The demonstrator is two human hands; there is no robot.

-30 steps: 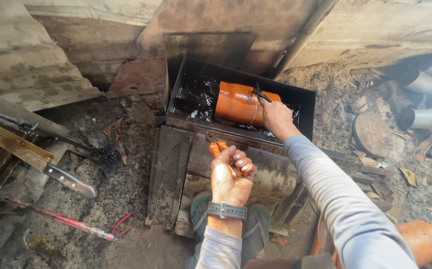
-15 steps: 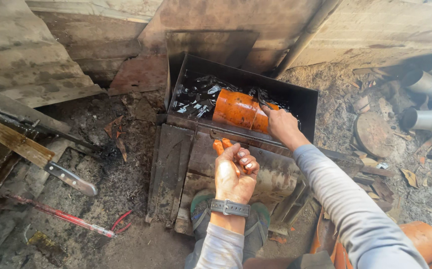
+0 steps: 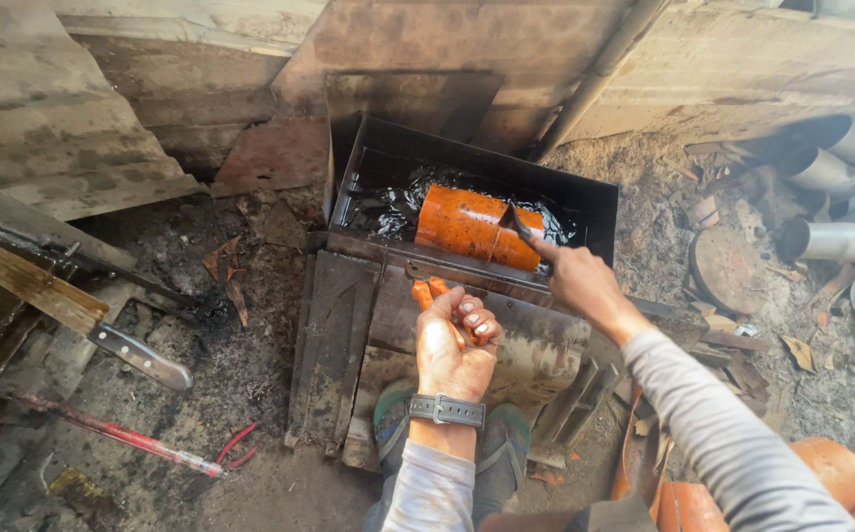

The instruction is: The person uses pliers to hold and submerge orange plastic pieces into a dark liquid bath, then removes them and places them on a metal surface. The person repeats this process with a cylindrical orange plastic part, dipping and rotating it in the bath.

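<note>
Black metal trough (image 3: 585,192) holds dark liquid; orange pipe piece (image 3: 475,227) lies in it. Right hand (image 3: 585,286) at trough's near rim, gripping a thin dark tool (image 3: 524,229) touching the pipe. Left hand (image 3: 455,340), just before the trough, closed on orange-handled pliers (image 3: 427,293). Grey pipes (image 3: 836,241) well right of trough; large knife (image 3: 136,357) far left.

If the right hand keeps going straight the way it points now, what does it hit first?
Most likely the orange pipe piece lying in the dark liquid of the black metal tray. The right hand points up-left at it, and its dark tool already seems to touch it; depth is unclear.
</note>
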